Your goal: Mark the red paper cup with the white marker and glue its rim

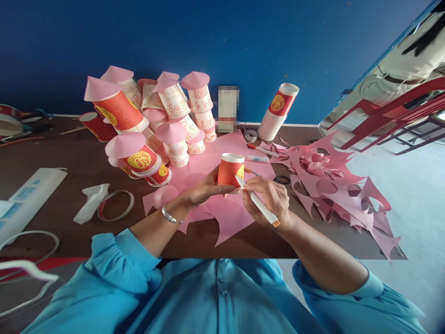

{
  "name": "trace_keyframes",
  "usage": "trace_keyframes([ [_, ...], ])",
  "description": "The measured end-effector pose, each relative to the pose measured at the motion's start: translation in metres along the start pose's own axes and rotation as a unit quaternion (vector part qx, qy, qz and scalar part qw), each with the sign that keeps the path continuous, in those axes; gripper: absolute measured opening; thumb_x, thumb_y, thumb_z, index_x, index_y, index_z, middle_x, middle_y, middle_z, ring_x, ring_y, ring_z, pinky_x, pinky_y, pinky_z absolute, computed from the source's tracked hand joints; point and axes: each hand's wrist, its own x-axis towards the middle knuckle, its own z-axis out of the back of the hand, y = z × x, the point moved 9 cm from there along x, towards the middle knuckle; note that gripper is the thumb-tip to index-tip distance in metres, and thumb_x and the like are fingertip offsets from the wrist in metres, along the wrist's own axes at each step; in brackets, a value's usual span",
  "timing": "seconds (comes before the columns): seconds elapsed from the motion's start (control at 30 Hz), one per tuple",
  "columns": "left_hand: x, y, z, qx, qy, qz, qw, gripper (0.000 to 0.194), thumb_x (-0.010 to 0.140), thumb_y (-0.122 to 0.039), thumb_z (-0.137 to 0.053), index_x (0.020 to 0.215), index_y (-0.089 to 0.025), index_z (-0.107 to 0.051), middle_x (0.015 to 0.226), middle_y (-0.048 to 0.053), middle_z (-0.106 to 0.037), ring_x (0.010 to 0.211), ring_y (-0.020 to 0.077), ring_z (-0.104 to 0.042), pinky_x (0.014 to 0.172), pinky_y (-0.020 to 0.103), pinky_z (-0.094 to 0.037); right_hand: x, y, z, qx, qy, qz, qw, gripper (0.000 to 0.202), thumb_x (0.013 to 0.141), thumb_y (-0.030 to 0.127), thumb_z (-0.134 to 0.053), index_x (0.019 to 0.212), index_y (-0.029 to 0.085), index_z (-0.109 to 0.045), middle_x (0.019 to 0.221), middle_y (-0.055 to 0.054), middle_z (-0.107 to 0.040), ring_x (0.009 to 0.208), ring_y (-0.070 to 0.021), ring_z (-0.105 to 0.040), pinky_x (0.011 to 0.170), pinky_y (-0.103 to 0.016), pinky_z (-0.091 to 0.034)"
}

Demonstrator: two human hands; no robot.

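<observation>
My left hand [206, 187] is wrapped round a red paper cup [227, 172] with a yellow emblem, held upright over the pink paper. In my right hand [274, 197] is a white marker [263, 208] with an orange end, slanted so its tip meets the cup's side by the emblem. From this view I cannot tell whether the tip presses on the cup. Flat pink paper [232, 221] lies under both hands. Left of the cup stand several stacked-cup towers [173, 99] with pink cone roofs, some red and some white with drawn patterns.
Pink paper offcuts [323, 185] with round holes spread along the right. A cup stack [272, 124] stands by the wall, near a tape roll [250, 135] and a glue stick [257, 158]. On the left lie a tape ring [116, 205] and a power strip [34, 195].
</observation>
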Motion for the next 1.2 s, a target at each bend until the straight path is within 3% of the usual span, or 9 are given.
trace_keyframes([
  [0.3,0.0025,0.0012,0.0009,-0.005,0.009,-0.023,1.000,0.049,0.088,-0.047,-0.095,0.122,-0.025,-0.067,0.094,-0.003,-0.065,0.085,0.0180,-0.059,0.083,0.038,-0.050,0.0009,0.0004,0.0009,-0.025,0.003,-0.004,1.000,0.016,0.106,0.011,-0.067,0.111,0.026,-0.062,0.085,0.000,-0.081,0.068,-0.0176,-0.081,0.063,-0.027,-0.066],
  [0.6,0.0003,-0.0001,0.0000,0.001,0.009,-0.026,1.000,0.041,0.092,-0.047,-0.090,0.118,-0.026,-0.066,0.098,-0.002,-0.063,0.088,0.0191,-0.057,0.087,0.040,-0.051,0.0002,-0.0001,0.0010,-0.030,0.006,-0.011,0.999,0.021,0.102,0.009,-0.068,0.113,0.026,-0.063,0.086,0.000,-0.082,0.068,-0.0185,-0.081,0.065,-0.028,-0.067],
  [1.2,0.0013,0.0024,0.0021,0.017,0.002,-0.011,1.000,0.054,0.085,-0.054,-0.096,0.121,-0.026,-0.067,0.102,0.001,-0.069,0.096,0.0229,-0.063,0.088,0.041,-0.053,-0.0001,0.0018,-0.0017,0.010,0.004,0.006,1.000,0.023,0.100,0.007,-0.069,0.113,0.026,-0.065,0.084,0.000,-0.080,0.068,-0.0189,-0.081,0.067,-0.028,-0.067],
])
